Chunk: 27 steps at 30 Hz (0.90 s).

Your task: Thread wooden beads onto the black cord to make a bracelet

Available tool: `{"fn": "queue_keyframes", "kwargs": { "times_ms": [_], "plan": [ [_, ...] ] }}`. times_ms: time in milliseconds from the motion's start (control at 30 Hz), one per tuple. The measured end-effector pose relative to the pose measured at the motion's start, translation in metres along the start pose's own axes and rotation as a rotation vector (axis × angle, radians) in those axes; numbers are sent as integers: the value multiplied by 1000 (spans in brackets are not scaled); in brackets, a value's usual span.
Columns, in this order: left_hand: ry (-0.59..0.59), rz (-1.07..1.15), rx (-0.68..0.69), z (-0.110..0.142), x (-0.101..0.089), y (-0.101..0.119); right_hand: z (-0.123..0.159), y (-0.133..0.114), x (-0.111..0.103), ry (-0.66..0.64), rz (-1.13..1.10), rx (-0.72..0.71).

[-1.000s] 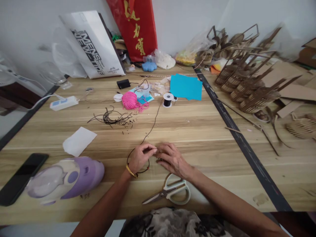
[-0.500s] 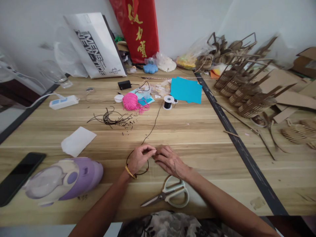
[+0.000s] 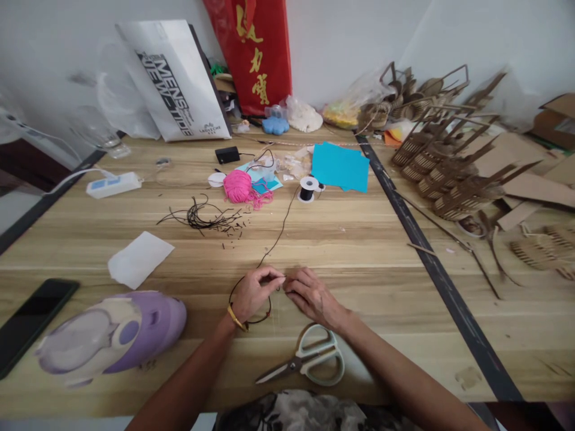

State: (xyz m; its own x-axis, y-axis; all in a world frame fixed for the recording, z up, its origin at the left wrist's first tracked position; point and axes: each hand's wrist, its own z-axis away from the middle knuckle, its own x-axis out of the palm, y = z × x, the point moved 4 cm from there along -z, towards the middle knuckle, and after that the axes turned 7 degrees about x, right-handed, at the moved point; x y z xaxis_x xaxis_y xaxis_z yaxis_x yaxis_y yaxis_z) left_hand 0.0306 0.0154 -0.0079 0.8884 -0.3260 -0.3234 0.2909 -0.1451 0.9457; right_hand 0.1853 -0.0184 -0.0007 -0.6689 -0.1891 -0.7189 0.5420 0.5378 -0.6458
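Note:
A thin black cord (image 3: pixel 284 226) runs from a white spool (image 3: pixel 308 188) down to my hands and loops beneath the left one, with a small reddish spot on the loop. My left hand (image 3: pixel 257 293) pinches the cord between thumb and forefinger. Close beside it on the right, my right hand (image 3: pixel 312 297) has its fingers curled together on the cord; the exact grip is partly hidden. Just below the hands lie scissors (image 3: pixel 294 364) with pale handles, blades slightly parted and pointing left.
Left stand a purple-and-cream device (image 3: pixel 130 329), a phone (image 3: pixel 36 323) and white paper (image 3: pixel 140 258). Black cord scraps (image 3: pixel 202 216), pink yarn (image 3: pixel 238 186) and blue sheets (image 3: pixel 340 166) lie farther back. Small woven baskets (image 3: pixel 467 191) crowd the right beyond a dark strip (image 3: pixel 442 281).
The hands stay almost in place, with a slight gap opening between their fingertips. The whole view has shifted a little.

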Motion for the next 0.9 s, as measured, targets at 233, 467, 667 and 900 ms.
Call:
{"fn": "queue_keyframes", "kwargs": {
  "times_ms": [233,467,667,900],
  "plan": [
    [7,20,-5,-1,0,0,-1,1,-2,7,-14,22],
    [10,56,-28,-3,0,1,0,3,-1,16,2,34],
    [12,142,-69,-5,0,3,1,6,-1,34,-11,26],
    [-71,223,-129,-9,7,17,1,6,-2,35,-33,32]
  ]
}}
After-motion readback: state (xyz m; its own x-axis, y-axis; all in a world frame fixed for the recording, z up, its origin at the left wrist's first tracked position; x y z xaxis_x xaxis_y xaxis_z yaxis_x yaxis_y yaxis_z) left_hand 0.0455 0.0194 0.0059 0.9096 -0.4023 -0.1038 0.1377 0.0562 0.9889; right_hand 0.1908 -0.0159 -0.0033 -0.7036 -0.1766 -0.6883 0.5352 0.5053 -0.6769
